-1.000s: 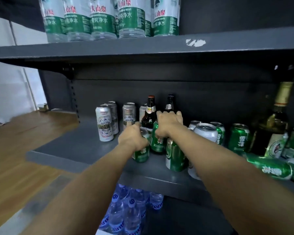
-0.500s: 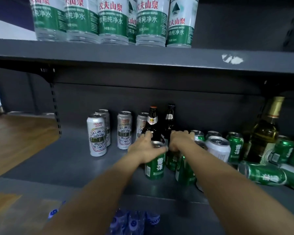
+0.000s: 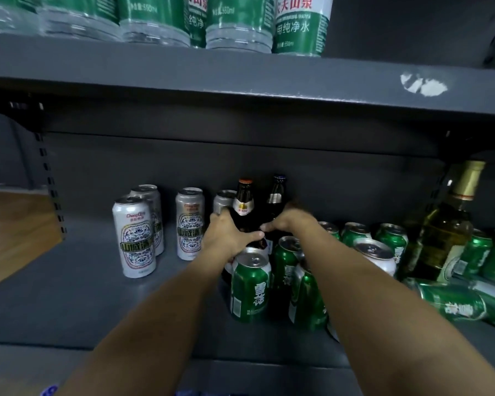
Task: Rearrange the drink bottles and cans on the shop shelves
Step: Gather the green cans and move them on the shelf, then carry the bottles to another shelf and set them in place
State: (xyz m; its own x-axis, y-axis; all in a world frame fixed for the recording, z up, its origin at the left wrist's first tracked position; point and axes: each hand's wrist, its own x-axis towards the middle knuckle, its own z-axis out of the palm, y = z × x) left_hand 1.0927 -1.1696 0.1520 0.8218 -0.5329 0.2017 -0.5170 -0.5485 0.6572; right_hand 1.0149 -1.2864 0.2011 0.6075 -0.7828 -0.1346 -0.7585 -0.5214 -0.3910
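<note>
Two dark beer bottles stand at the back of the middle shelf (image 3: 69, 295). My left hand (image 3: 226, 235) grips the body of the orange-capped bottle (image 3: 243, 201). My right hand (image 3: 289, 222) curls round the blue-capped bottle (image 3: 277, 192). In front of them stand green cans, one (image 3: 250, 290) just below my left hand and another (image 3: 307, 295) under my right forearm. Several silver-white tall cans (image 3: 133, 238) stand to the left.
More green cans (image 3: 389, 238) stand at the right, with some lying on their sides (image 3: 452, 301). A tall gold-capped bottle (image 3: 446, 224) stands at the far right. Water bottles (image 3: 300, 24) line the upper shelf (image 3: 240, 75). Wooden floor (image 3: 12, 218) shows at the left.
Both hands have let go of the green cans and reached further back onto the two dark bottles. The view has moved closer to the shelf.
</note>
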